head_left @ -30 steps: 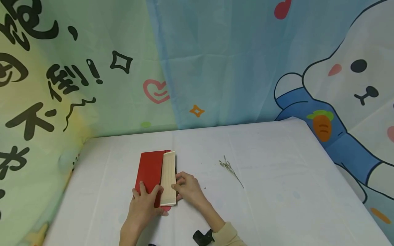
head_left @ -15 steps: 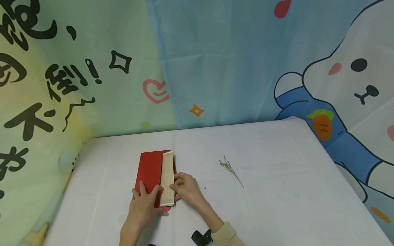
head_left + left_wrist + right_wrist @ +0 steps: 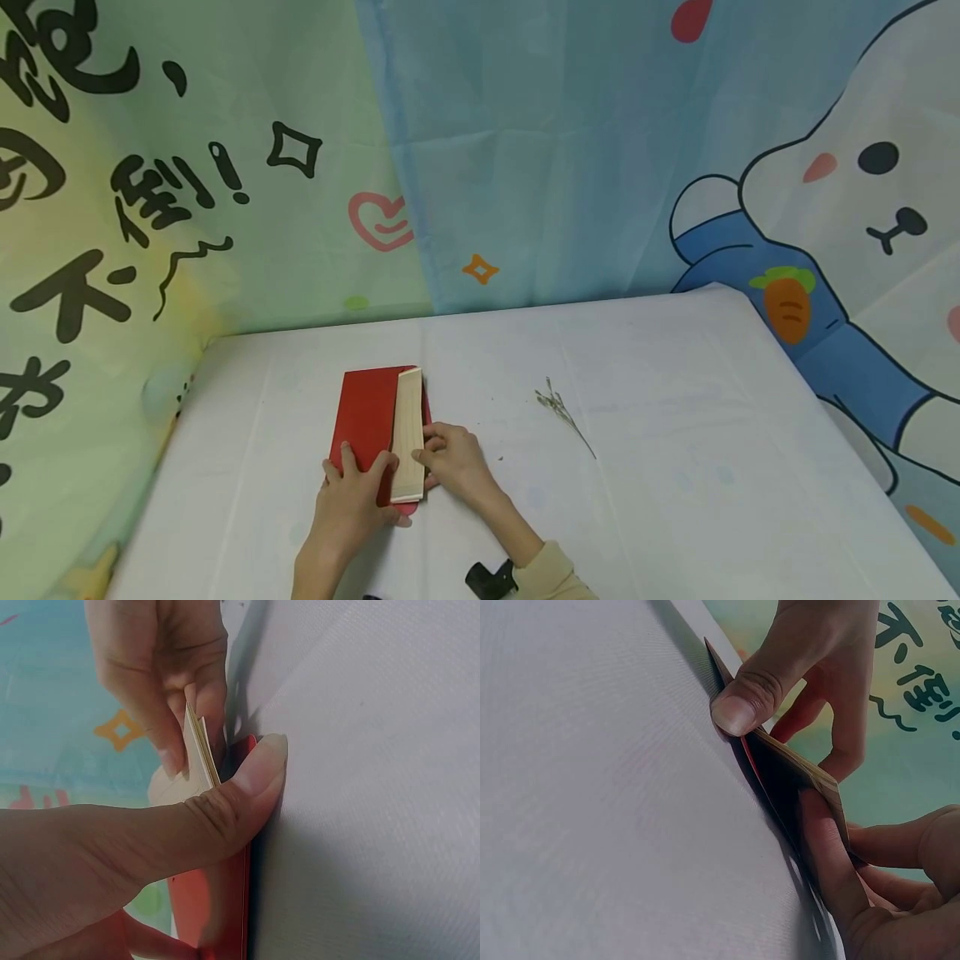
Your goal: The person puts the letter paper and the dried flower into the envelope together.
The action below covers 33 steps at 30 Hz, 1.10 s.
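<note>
A red-covered notebook [image 3: 367, 400] lies on the white cloth, left of the middle in the head view. A cream, finely lined strip [image 3: 407, 433] runs along its right side; the left wrist view shows thin stacked layers [image 3: 201, 746] at its end. My left hand [image 3: 348, 504] holds the notebook's near end, fingers spread on the cover and thumb across the edge. From the right, my right hand [image 3: 459, 467] pinches the strip, thumb on top and fingers underneath. In the right wrist view the strip tilts up, with a dark underside [image 3: 780, 780] and a gap below it.
A dried plant sprig [image 3: 558, 408] lies on the white cloth [image 3: 675, 458] to the right. Behind the table hangs a printed curtain [image 3: 525, 167] with a cartoon bear. A black device [image 3: 489, 579] sits at my right wrist, by the cream sleeve [image 3: 553, 575].
My right hand and the strip's outer edge have moved slightly left, and more red shows along the strip's right side. The left hand stays in place.
</note>
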Available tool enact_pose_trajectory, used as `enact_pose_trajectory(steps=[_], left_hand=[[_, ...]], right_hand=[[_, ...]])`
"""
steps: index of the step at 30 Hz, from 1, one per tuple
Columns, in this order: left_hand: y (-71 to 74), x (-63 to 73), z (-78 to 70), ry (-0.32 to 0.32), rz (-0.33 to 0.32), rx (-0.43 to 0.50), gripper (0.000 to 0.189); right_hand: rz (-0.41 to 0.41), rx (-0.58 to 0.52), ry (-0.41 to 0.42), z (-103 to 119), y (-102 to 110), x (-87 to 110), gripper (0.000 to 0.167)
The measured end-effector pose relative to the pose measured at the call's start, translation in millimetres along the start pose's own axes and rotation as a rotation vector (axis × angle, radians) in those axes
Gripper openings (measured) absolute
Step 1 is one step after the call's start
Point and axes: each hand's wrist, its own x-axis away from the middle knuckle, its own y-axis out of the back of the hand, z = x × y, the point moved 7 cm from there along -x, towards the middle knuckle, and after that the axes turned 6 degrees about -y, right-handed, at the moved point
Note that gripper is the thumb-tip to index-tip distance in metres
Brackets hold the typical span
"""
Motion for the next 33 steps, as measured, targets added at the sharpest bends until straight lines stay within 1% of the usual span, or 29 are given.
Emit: enact_pose_trajectory(steps=[6,15,22,33], left_hand=[[1.6,0.5,-1.0,-0.014,-0.017,-0.01,0.073],[2.2,0.7,-1.1,-0.035,-0.033,-0.017,0.073],[1.7,0.2,1.0,-0.023,-0.029,-0.011,0.073],[2.0,0.0,-1.0,-0.021,-0.021,-0.009,0.075]], right_hand=[[0.0,-0.005,0.006,0.9,0.1,0.4,0.037],[-0.009,0.004,-0.012,-1.6,0.8,0.1,0.038],[0.001,-0.064,-0.028,-2.6,1.0,0.9,0.038],[-0.017,-0.038,-0.029,-1.2,1.7,1.0,0.038]])
